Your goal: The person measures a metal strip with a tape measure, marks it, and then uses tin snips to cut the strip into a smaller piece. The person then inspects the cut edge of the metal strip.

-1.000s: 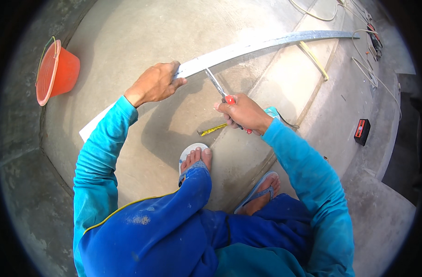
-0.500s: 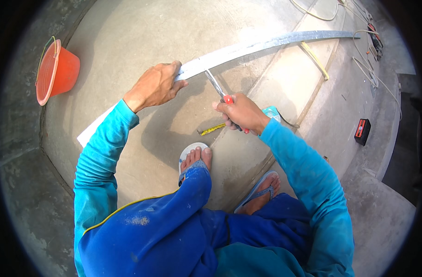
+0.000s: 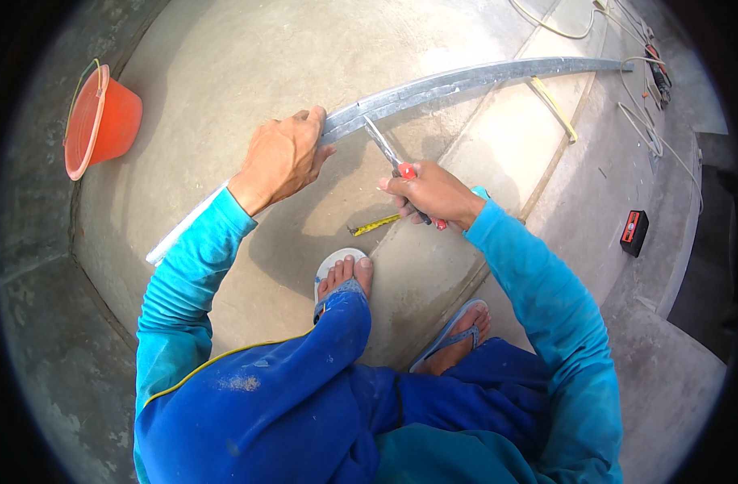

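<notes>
My left hand [image 3: 280,159] is closed around a long, thin grey metal profile [image 3: 441,86], which runs from beside my left forearm to the far right. A lengthwise ridge shows along the profile. In my right hand [image 3: 433,194] is a pair of tin snips [image 3: 379,139] with red and black handles. Its blades meet the profile's near edge, just right of my left hand; whether they bite into the metal I cannot tell. On the floor below the snips lies the yellow blade of a tape measure [image 3: 375,225]. A teal thing [image 3: 481,193] is mostly hidden behind my right wrist.
An orange bucket [image 3: 116,125] is at the far left by the wall. A yellow strip [image 3: 556,110] lies under the profile. To the right are a black and red block [image 3: 633,232], a pale cable [image 3: 648,133] and a red and black tool [image 3: 658,67].
The profile has rolled, so its bright flat face now looks grey and ridged. My left hand has shifted slightly right with it. My right hand and the snips have moved a little right.
</notes>
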A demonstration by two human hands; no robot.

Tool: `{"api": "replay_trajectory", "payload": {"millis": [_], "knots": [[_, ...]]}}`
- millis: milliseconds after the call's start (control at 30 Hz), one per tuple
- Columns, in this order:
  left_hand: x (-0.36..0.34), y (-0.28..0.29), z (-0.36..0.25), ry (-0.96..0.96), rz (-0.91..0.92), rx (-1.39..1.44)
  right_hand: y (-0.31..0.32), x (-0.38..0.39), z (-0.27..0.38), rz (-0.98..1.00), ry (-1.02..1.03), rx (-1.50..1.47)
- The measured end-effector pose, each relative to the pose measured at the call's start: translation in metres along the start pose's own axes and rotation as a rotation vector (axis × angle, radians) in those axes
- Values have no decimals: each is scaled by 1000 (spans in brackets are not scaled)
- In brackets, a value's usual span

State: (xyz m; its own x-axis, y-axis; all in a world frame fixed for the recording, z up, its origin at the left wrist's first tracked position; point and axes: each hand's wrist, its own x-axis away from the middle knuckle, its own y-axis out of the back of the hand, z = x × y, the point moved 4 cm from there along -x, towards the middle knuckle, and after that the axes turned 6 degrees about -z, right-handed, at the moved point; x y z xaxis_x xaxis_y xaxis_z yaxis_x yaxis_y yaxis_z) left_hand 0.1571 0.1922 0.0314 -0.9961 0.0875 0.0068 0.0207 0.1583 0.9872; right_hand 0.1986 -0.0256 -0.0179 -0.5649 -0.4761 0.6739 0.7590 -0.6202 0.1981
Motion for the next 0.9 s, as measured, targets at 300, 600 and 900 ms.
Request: {"api": "replay_trajectory", "payload": {"millis": [300,600,900], "knots": [[-1,0,-3,35,-115,-69,8,1,7,-113,87,300],[0,-5,-7,82,-22,-51,-2,0,8,31,-3,81],[1,-3,-9,5,-119,-115,0,0,8,-70,80,84]]}}
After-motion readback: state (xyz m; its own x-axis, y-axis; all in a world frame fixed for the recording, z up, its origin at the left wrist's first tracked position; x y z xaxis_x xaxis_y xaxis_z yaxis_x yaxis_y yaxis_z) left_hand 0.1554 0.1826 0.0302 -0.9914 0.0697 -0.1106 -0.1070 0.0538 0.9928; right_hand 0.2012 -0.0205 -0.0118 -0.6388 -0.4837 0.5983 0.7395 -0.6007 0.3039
